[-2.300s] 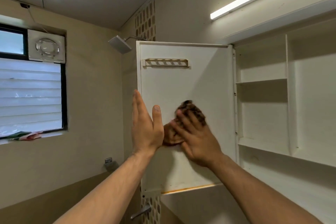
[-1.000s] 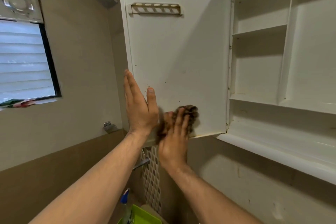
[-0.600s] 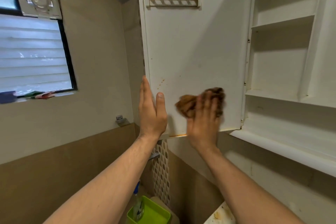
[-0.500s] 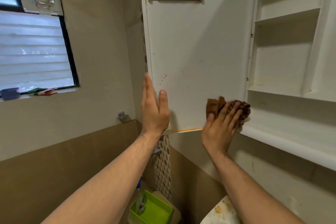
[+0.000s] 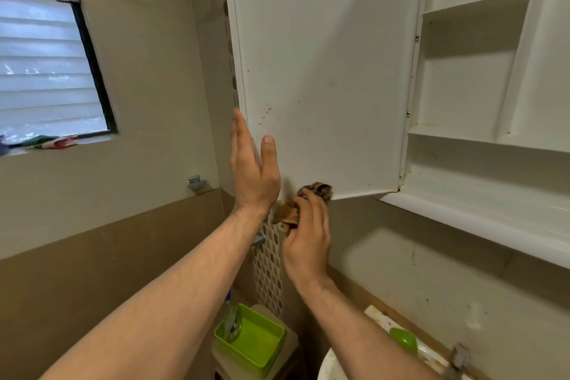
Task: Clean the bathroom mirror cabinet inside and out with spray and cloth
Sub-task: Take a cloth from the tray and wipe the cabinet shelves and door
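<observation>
door (image 5: 324, 71) white, orange-specked | left grip (image 5: 251, 176) released, flat | right grip (image 5: 307, 241) grasping brown cloth (image 5: 286, 215)

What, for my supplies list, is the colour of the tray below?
Lime green tray, clearest in the head view.

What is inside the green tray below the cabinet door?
One bottle with a blue top stands in the left corner of the green tray. The left forearm seems to cover part of its top.

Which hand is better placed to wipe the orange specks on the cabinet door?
Likely the right hand: it holds the cloth at the bottom edge of the door, below the specks. The left hand, empty, lies flat on the door's edge.
</observation>
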A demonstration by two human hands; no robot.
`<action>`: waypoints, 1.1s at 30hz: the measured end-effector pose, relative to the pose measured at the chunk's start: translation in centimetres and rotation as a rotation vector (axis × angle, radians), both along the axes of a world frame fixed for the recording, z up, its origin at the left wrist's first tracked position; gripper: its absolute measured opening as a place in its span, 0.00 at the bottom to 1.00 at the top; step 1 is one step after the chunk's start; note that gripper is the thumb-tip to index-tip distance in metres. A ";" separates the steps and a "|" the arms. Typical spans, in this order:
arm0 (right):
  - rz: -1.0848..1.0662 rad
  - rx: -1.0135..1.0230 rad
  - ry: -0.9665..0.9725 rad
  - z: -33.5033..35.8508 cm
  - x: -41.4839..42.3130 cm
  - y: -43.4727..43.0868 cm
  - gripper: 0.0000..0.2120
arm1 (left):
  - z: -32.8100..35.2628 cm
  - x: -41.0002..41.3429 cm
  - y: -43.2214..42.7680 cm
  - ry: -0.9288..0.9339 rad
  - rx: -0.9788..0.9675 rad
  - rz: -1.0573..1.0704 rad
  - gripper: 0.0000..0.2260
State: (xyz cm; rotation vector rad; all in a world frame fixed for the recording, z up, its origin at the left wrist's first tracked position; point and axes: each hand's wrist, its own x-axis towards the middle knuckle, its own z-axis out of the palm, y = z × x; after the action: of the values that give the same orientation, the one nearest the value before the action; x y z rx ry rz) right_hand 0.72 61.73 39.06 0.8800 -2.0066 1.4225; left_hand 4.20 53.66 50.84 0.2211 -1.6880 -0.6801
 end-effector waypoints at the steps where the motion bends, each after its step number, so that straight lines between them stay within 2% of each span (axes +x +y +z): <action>1: 0.045 0.011 0.009 0.3 0.8 -0.3 0.22 | 0.0 0.0 0.0 -0.002 -0.001 0.001 0.31; 7: 0.247 -0.014 0.020 1.1 2.1 0.2 0.24 | -0.7 0.6 0.3 -0.002 0.004 -0.022 0.30; 10: 0.322 -0.022 0.167 2.0 1.2 0.0 0.26 | -0.6 1.3 0.5 0.020 0.017 -0.058 0.29; 13: 0.397 0.033 0.240 5.4 0.0 -1.6 0.34 | -0.2 2.0 0.4 0.005 0.044 -0.096 0.28; 14: 0.400 0.064 0.304 6.9 -0.5 -2.3 0.32 | 0.0 2.2 0.2 -0.006 0.068 -0.113 0.28; 16: 0.357 0.096 0.488 10.0 -1.6 -3.7 0.26 | 0.4 2.8 -0.2 -0.004 0.110 -0.139 0.28; 19: 0.217 0.131 0.711 15.0 -3.8 -5.0 0.29 | 1.0 3.0 -0.2 0.034 0.121 -0.217 0.25; 22: 0.127 0.138 0.801 21.4 -4.5 -5.5 0.32 | 1.6 2.9 -0.3 0.098 0.102 -0.195 0.22; 25: 0.035 0.172 0.850 24.0 -5.1 -5.7 0.32 | 2.2 2.6 -0.9 0.118 0.126 -0.147 0.22; 29: -0.032 0.240 0.840 17.0 -5.5 -5.5 0.34 | 4.7 2.5 -1.3 0.103 0.125 -0.124 0.24; 33: 0.070 0.340 0.832 9.8 -5.8 -4.6 0.38 | 7.0 2.3 -1.6 0.001 0.092 -0.099 0.31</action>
State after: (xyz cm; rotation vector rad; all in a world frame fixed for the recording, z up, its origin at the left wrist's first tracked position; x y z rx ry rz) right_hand -5.09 57.10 48.88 1.4070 -1.5674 0.5641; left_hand 6.49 52.07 57.87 0.2030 -1.6763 -0.8332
